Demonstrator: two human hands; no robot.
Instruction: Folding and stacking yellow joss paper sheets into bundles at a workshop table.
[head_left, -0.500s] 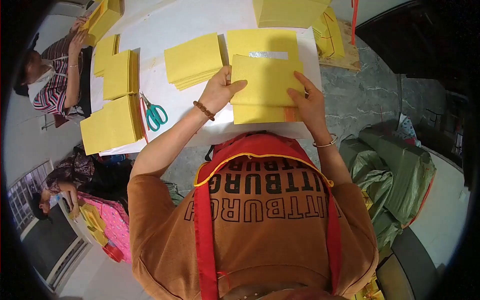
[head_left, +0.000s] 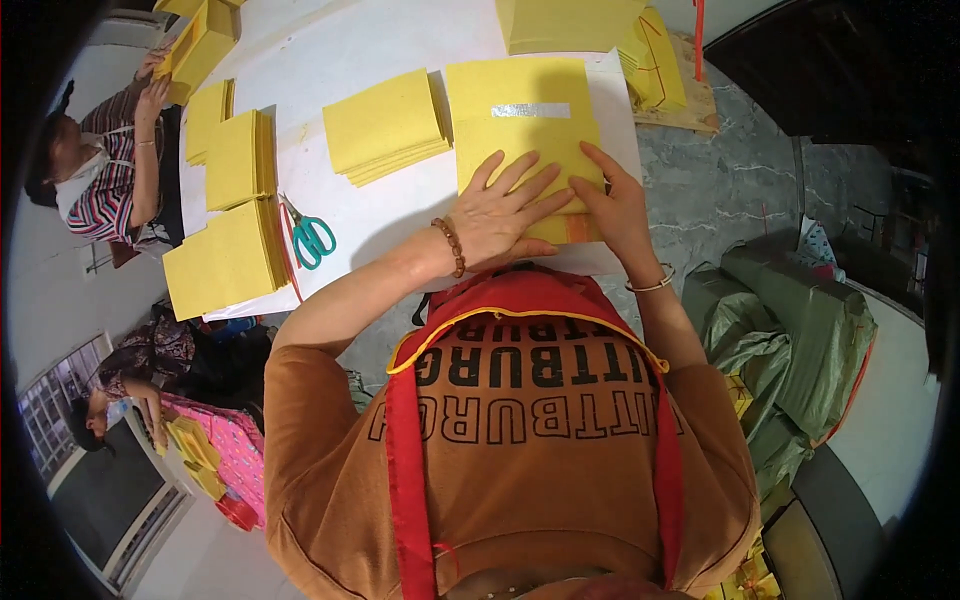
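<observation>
A stack of flat yellow paper pieces (head_left: 520, 80) lies in front of me on the white table, with a silvery strip (head_left: 530, 111) across its upper part and an orange patch (head_left: 578, 229) near its lower right. My left hand (head_left: 510, 212) rests flat on the top piece, fingers spread. At the right edge, my right hand (head_left: 613, 205) touches the paper with thumb and forefinger apart; its other fingers are mostly hidden. Left of this stack sits another yellow stack (head_left: 387, 122). Scissors (head_left: 312, 238) with teal handles lie farther left, beside a thin red strip.
More yellow stacks (head_left: 238, 160) line the table's left side. A large yellow block (head_left: 570, 25) stands at the far edge. A co-worker (head_left: 115, 165) handles yellow pieces at the far left; another person (head_left: 140, 365) works lower left. Green wrapped bundles (head_left: 790, 345) stand on the right.
My left hand has let go of the top piece's left edge and moved right, now spread flat over it. The top piece has been lowered onto the stack. My right hand has hardly moved.
</observation>
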